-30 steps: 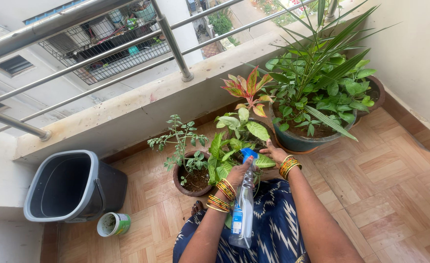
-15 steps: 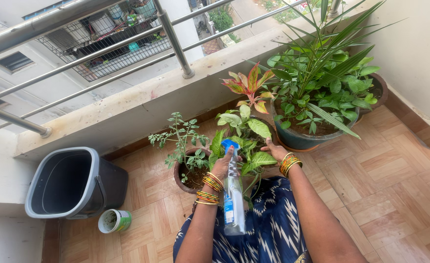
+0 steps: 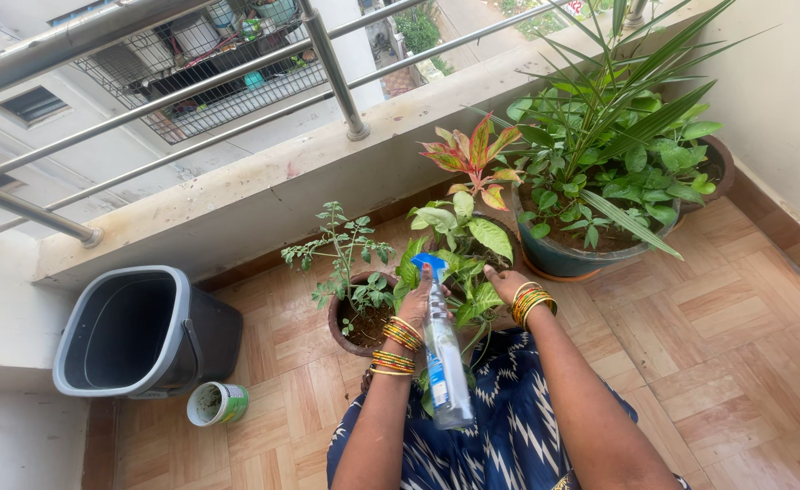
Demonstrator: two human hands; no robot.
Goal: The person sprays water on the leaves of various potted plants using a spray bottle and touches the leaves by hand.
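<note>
1. Spray bottle (image 3: 443, 363): clear plastic, slender, blue trigger head at its top. It is tilted, nozzle towards the leaves, base over the person's lap, above the floor's near edge.
2. Left hand (image 3: 415, 304): closed round the bottle's neck just under the trigger head. Gold and orange bangles ring the wrist.
3. Right hand (image 3: 506, 283): fingers spread among the foliage, touching a leaf; it grips nothing that I can make out.
4. Green leafy plant (image 3: 459, 263): broad, glossy, pale-veined leaves, directly in front of both hands.
5. Risk: the smooth bottle is held one-handed near its top; a wet or slack grip could probably let it slip onto the lap or tiles. Pressing the leaf too hard could likely tear it.
6. Small terracotta pot (image 3: 356, 322): round, matt brown, holding a thin feathery herb; just left of the leafy plant.
7. Red and pink plant (image 3: 471, 159): pointed, striped leaves, behind the leafy plant near the ledge.
8. Large teal pot (image 3: 568, 259): round, glazed, crowded with small leaves and long palm blades; towards the floor's far right corner.
9. Grey bucket (image 3: 137, 331): squarish plastic, at the left edge.
10. Small tin (image 3: 217, 403): cylindrical, green-sided, just in front of the bucket.
11. Tiled floor (image 3: 736, 327): tan, wood-patterned squares.
</note>
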